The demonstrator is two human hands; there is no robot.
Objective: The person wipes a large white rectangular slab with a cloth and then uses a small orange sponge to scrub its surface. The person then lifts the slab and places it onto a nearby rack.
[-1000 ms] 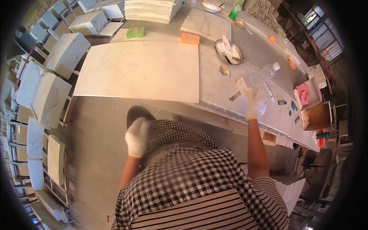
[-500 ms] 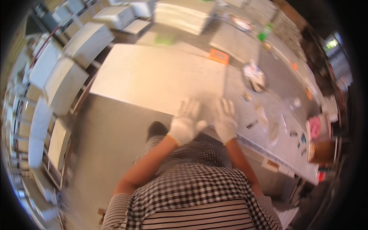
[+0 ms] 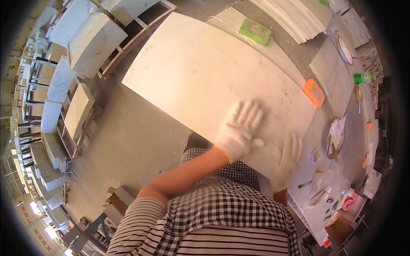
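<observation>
Two gloved hands lie flat on the white marble slab [image 3: 205,81], which rests on the workbench [image 3: 337,77] before you: your left hand [image 3: 240,129] spreads open near its near edge, your right hand [image 3: 287,160] beside it, neither gripping anything. The slab's surface looks bare, while the orange sanding block [image 3: 314,92] sits untouched at its far corner.

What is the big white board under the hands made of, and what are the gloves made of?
The big white slab looks like polished marble: smooth, pale, with faint grey veins. The gloves on the left hand and right hand look like white knitted cotton, soft and matte; the blur hides the weave.
</observation>
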